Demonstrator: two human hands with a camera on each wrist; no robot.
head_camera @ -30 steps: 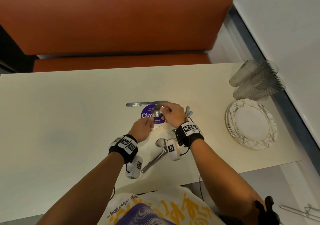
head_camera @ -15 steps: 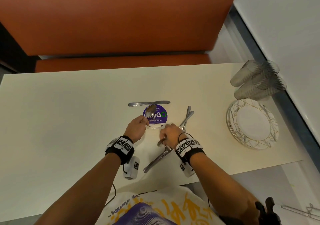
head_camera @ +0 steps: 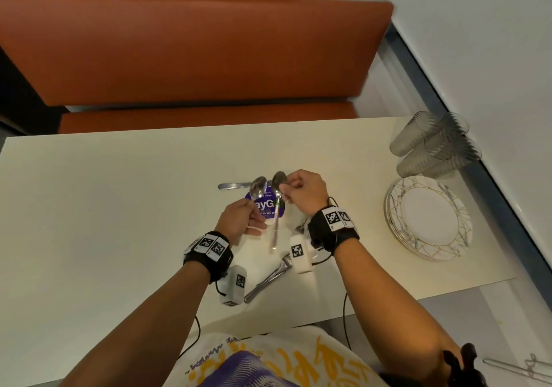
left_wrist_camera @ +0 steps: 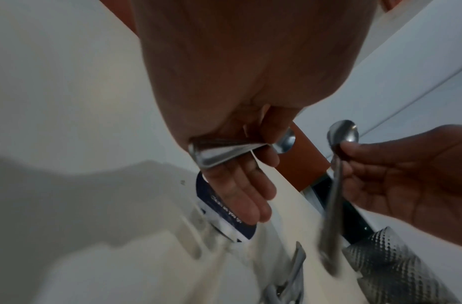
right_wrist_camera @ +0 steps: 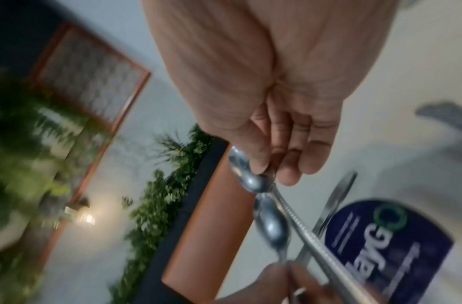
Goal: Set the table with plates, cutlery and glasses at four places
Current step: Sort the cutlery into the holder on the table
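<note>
My left hand [head_camera: 249, 221] pinches the handle of a first spoon [head_camera: 258, 186], its bowl pointing up and away; the left wrist view shows the handle [left_wrist_camera: 219, 154] held under the thumb with the other fingers straight. My right hand [head_camera: 289, 190] pinches a second spoon [head_camera: 279, 180] at its neck, the handle hanging down above the table. The two bowls stand side by side over a purple sticker [head_camera: 267, 206]. A knife [head_camera: 236, 185] lies just beyond the sticker. Forks [head_camera: 268, 279] lie near the table's front edge, partly hidden by my right wrist.
A stack of patterned plates [head_camera: 430, 252] sits at the right end of the cream table [head_camera: 104, 207], with several textured glasses [head_camera: 433, 144] lying behind it by the wall. An orange bench [head_camera: 194, 58] runs along the far side.
My right hand dropped to the cutlery pile half a second ago and has come back up holding a second spoon. My left hand has kept hold of the first spoon.
</note>
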